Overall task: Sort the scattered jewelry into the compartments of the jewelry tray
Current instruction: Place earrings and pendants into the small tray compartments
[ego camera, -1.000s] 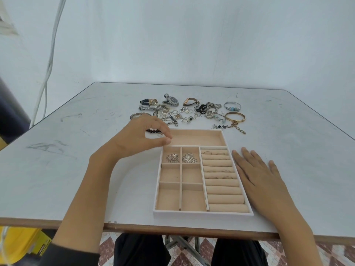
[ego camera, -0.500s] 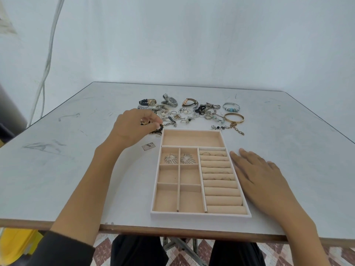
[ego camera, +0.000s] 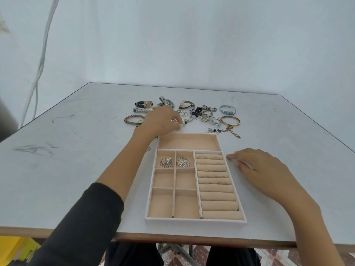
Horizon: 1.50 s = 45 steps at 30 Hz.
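Both of my grips are bare and over a pale grey table [ego camera: 67, 169]. My left grip [ego camera: 163, 120] reaches past the far left corner of the jewelry tray [ego camera: 196, 221] into the scattered jewelry [ego camera: 206, 118]. Its fingers are curled down and pinched together on a small silver piece [ego camera: 174, 120] at the near edge of the pile; I cannot tell what kind of piece it is. A dark sleeve [ego camera: 86, 217] covers the lower part of that arm. My right grip [ego camera: 263, 169] lies palm down on the table just beside the tray's right side. Its fingers are loose and hold nothing, and the fingertips are at the rim by the top ring roll; I cannot tell whether they touch it.

The tray sits near the front table edge, between my arms. A wide compartment [ego camera: 188, 142] spans its back. Behind it on the left, two small compartments side by side each hold one of two silver leaf-shaped earrings [ego camera: 166, 162]. Padded ring rolls [ego camera: 217, 196] run down the right side, with several thin rings [ego camera: 201, 157] tucked between the upper ones.

Beyond the tray, the jewelry lies in a loose band. Three watches [ego camera: 167, 102] are at the back left and a beaded bracelet [ego camera: 133, 119] at the far left. A blue-beaded bangle [ego camera: 227, 110] and a gold bangle [ego camera: 230, 120] are at the right, with tangled chains [ego camera: 203, 109] between. A white cable [ego camera: 40, 64] hangs down the wall at left.
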Motion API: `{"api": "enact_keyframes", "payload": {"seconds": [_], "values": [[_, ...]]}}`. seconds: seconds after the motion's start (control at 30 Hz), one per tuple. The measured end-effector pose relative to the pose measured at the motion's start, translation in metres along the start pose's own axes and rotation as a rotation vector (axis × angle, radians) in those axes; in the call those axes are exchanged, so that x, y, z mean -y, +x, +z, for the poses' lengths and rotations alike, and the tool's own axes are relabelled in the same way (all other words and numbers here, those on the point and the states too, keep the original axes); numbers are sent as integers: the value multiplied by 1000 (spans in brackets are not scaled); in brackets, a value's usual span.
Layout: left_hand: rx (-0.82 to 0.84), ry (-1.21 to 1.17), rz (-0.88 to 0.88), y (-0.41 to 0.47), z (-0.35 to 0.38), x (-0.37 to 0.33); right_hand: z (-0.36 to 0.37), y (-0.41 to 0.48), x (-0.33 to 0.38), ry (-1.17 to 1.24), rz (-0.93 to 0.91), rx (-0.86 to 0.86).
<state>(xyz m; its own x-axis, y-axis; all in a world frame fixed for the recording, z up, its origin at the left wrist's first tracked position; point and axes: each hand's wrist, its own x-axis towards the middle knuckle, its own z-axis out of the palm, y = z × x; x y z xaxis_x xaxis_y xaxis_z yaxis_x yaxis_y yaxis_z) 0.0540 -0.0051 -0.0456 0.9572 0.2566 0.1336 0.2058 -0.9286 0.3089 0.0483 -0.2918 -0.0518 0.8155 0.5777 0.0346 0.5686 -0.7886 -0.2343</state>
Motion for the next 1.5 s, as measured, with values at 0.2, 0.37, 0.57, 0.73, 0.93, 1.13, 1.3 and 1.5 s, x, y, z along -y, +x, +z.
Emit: {"api": "enact_keyframes", "payload": {"seconds": [0.2,0.37,0.57,0.73,0.93,1.13,1.3,1.5], "values": [[-33,-55,-35,5,13,4,-19,20,-17,138,2,71],[-76,-75,-36,4,15,5,-39,56,-18,181,6,73],[-221,-164,-3,0,16,9,-40,111,10,99,-28,-68],[-353,-361,-7,-6,8,12,-27,138,22,2,-2,-35],[-396,-458,-19,-9,1,17,-12,145,21,-40,13,-57],[-384,-479,-23,-8,2,20,-9,146,19,12,6,-14],[-380,-485,-29,-9,0,20,-10,149,11,152,-17,-50],[-383,-512,-16,-13,-4,19,-22,141,6,388,-55,-141]]}}
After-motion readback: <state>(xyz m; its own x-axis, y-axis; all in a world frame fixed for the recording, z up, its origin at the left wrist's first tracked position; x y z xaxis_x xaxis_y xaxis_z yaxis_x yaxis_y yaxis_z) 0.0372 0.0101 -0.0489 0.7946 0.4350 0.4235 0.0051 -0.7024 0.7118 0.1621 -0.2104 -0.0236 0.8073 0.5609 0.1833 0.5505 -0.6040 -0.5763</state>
